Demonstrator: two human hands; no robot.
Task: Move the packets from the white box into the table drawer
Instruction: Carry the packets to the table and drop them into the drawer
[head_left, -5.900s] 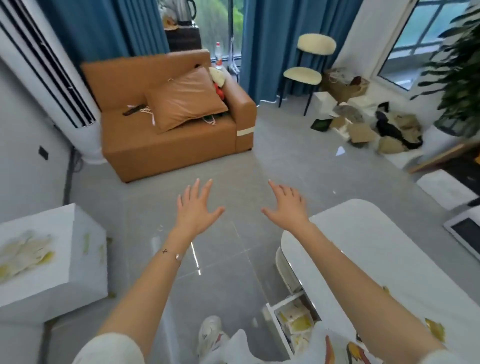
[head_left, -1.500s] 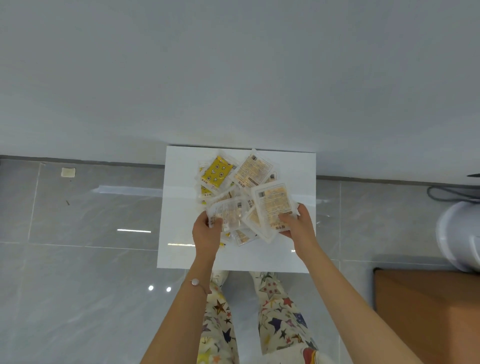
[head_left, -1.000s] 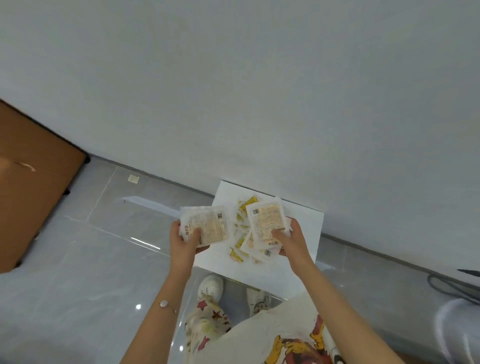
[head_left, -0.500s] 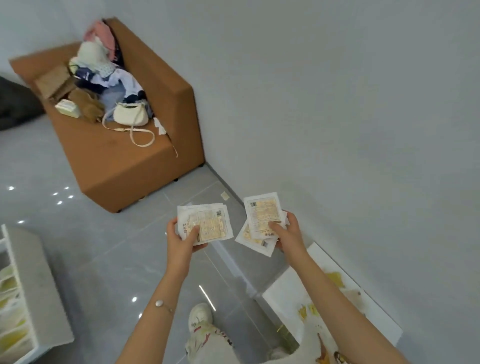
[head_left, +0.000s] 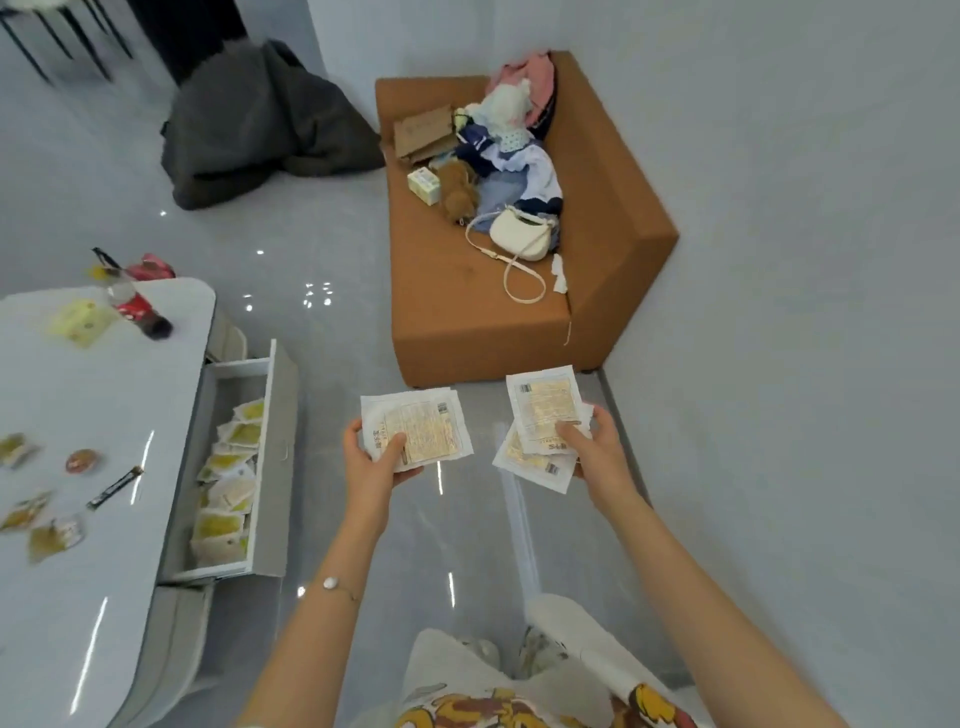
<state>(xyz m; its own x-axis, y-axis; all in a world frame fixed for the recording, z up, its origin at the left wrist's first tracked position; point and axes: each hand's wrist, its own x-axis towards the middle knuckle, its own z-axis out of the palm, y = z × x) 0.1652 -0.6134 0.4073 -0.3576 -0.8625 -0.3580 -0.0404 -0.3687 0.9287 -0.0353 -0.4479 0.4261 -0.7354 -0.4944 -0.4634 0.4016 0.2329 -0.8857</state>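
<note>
Head view: left hand (head_left: 376, 462) and right hand (head_left: 592, 452) each pinch packets (head_left: 415, 426), seemingly light, floppy, slippery; edge grips suit them.

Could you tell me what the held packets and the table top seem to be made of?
Packets: probably thin plastic film, slightly glossy; pale edges around yellowish contents showing through. Table top: hard, glossy white, maybe lacquer or stone; mirrors light streaks.
</note>
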